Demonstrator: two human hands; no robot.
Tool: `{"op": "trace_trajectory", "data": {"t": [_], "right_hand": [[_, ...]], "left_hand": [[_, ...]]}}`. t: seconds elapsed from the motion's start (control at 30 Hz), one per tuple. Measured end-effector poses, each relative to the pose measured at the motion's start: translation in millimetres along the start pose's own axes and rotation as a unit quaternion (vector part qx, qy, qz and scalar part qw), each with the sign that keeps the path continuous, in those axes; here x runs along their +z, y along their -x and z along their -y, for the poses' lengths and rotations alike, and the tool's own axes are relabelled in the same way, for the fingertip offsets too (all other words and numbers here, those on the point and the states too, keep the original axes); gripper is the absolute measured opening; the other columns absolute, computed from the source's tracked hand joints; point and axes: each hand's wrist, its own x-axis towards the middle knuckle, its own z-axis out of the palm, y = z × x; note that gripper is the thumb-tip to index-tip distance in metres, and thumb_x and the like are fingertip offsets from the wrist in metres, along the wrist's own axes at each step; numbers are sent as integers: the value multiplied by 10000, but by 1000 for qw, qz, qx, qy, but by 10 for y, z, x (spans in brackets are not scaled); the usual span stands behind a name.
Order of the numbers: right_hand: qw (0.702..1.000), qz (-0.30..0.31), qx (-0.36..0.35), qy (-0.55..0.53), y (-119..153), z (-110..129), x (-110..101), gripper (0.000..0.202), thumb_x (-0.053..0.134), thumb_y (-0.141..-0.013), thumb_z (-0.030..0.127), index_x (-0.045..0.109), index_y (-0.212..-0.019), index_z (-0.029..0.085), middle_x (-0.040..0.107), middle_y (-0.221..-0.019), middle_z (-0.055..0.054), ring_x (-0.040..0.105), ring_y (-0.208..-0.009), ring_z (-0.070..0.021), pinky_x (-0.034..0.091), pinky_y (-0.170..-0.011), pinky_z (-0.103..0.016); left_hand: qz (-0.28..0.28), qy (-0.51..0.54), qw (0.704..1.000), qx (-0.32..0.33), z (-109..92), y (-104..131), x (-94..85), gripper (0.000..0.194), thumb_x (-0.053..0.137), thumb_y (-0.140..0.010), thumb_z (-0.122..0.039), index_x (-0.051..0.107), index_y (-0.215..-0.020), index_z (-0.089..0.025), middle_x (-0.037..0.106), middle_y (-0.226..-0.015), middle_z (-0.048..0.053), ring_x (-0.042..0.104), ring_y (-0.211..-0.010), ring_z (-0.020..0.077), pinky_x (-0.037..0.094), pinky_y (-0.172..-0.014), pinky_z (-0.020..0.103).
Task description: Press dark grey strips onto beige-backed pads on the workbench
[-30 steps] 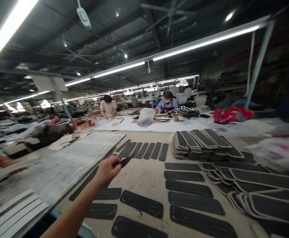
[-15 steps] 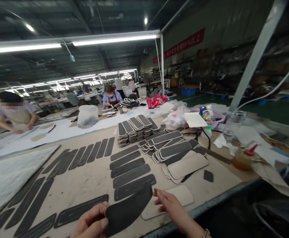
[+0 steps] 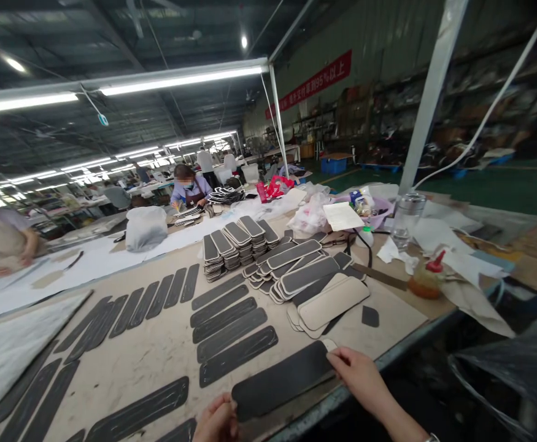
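Worktop (image 3: 148, 344) fills most of the lower view; on a clock centred on the dark panel (image 3: 282, 377), a whitish board (image 3: 15, 344) stands at 9 o'clock, a loose pile of panels (image 3: 312, 275) at 12 and a stack of panels (image 3: 238, 233) at 11. The dark panel itself lies by the near edge, over a pale piece (image 3: 330, 345) whose corner shows at 2 o'clock; uneven pulls at its ends could skew it or crease it. Streaked dark strips (image 3: 238, 355) sit near it at 10 o'clock; their shine suggests wet glue, so a brushing sleeve or panel could smear them. The right hand (image 3: 360, 374) pinches the panel's 2 o'clock end; the left hand (image 3: 217, 420), partly cut off, appears to pinch the 8 o'clock end, and a slack grip there might let that corner slip. Beyond, a red-tipped bottle (image 3: 427, 279) stands at 2 o'clock, where a wide elbow could tip it.
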Motion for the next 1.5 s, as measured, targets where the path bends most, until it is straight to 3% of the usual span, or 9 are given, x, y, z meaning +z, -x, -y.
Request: {"op": "trace_trajectory", "data": {"t": [0.17,0.37,0.47,0.53,0.63,0.7,1.2,1.5], "right_hand": [[993,-36,11,109,-157,-132,-171,288,464,-789,340,582,-563,207,610,-592,-8,560,-641,-175,356,-622,-270],[985,-43,27,167,-225,-207,-109,325,466,-806,339,571,-532,201,608,-576,-22,545,-609,-170,335,-604,-270],[982,-32,29,184,-235,-194,-116,327,473,-806,339,578,-527,203,615,-578,-19,547,-606,-166,331,-594,-267],[981,-25,35,192,-239,-187,-120,324,475,-804,342,586,-532,205,618,-574,-18,550,-600,-167,332,-589,-268],[978,-22,49,201,-242,-191,-113,296,477,-793,351,612,-571,210,633,-603,-25,562,-627,-179,334,-595,-273],[977,-23,57,204,-244,-199,-104,271,483,-781,358,630,-604,216,645,-635,-27,571,-655,-186,337,-604,-275],[971,-9,62,229,-251,-197,-110,227,499,-742,362,628,-613,228,639,-613,-22,574,-641,-195,334,-583,-276],[971,-6,67,230,-250,-244,-90,228,496,-760,365,663,-687,227,666,-685,-36,584,-689,-208,342,-606,-280]], "left_hand": [[14,-180,983,11,69,-305,153,311,646,-541,-440,474,-592,-186,332,-365,-101,282,-303,42,163,-355,174],[38,-277,959,32,0,-406,205,362,554,-606,-531,442,-580,-188,431,-466,-66,344,-316,54,167,-362,195],[36,-329,942,44,-3,-402,201,405,505,-647,-584,422,-565,-196,393,-451,-71,353,-339,73,204,-370,208],[28,-393,916,72,3,-401,188,387,502,-668,-558,423,-548,-199,353,-425,-74,351,-372,85,238,-394,214],[2,-502,856,127,7,-402,165,313,502,-715,-444,486,-545,-183,423,-467,-46,418,-462,108,273,-455,222],[-13,-536,834,130,4,-401,154,279,504,-728,-397,525,-556,-178,466,-488,-33,453,-498,121,280,-478,227],[-11,-541,838,73,-21,-358,163,188,539,-716,-313,524,-574,-190,553,-441,-21,532,-447,138,314,-454,212],[-12,-552,832,58,-30,-333,167,213,526,-759,-341,562,-621,-183,565,-448,-16,541,-457,131,330,-486,209]]}}
